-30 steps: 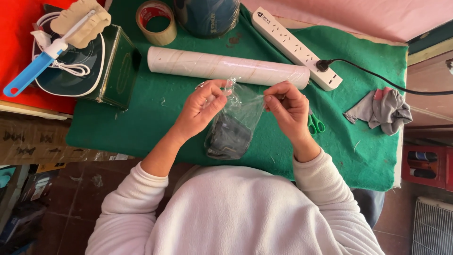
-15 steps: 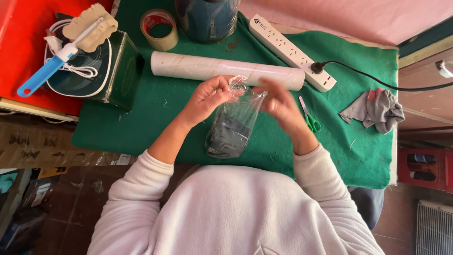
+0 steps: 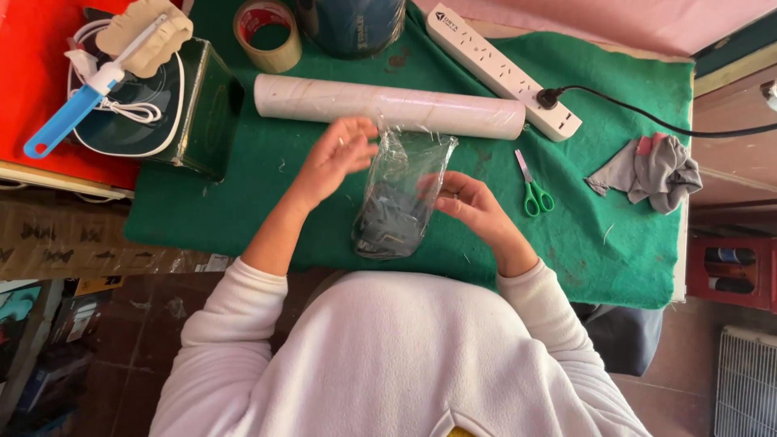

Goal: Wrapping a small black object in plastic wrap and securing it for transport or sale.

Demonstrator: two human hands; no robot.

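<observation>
1. Green felt cloth (image 3: 243, 210) covered the worktable; a red surface (image 3: 32, 73) adjoined it on one side, and a dark tiled floor showed below the table edge.
2. The person, in a white fleece top, was seen from overhead, with both forearms reaching onto the cloth.
3. A clear plastic bag holding a dark folded item (image 3: 401, 198) lay between the hands, its open mouth toward the long white cardboard tube (image 3: 388, 107) and just short of it.
4. The left hand (image 3: 336, 158) sat at the bag's upper corner, fingers loosely spread and half open; contact with the film looked likely, but a firm pinch could not be confirmed.
5. The right hand (image 3: 469, 202) rested against the bag's side, fingers curled lightly on the plastic edge; a narrow, soft hold on the bag.
6. Green-handled scissors (image 3: 530, 188) lay near the right hand, apart from it.
7. A white power strip (image 3: 502, 69) ran diagonally beyond the tube, with a black plug and cable (image 3: 631, 109) seated in its end.
8. A crumpled grey rag (image 3: 647, 171) lay near the far cloth edge.
9. A roll of brown packing tape (image 3: 269, 34) and a dark blue cylindrical container (image 3: 350, 24) stood beyond the tube.
10. A dark green box (image 3: 202, 109) sat at the cloth's left edge, bearing a blue-handled brush (image 3: 69, 117).
</observation>
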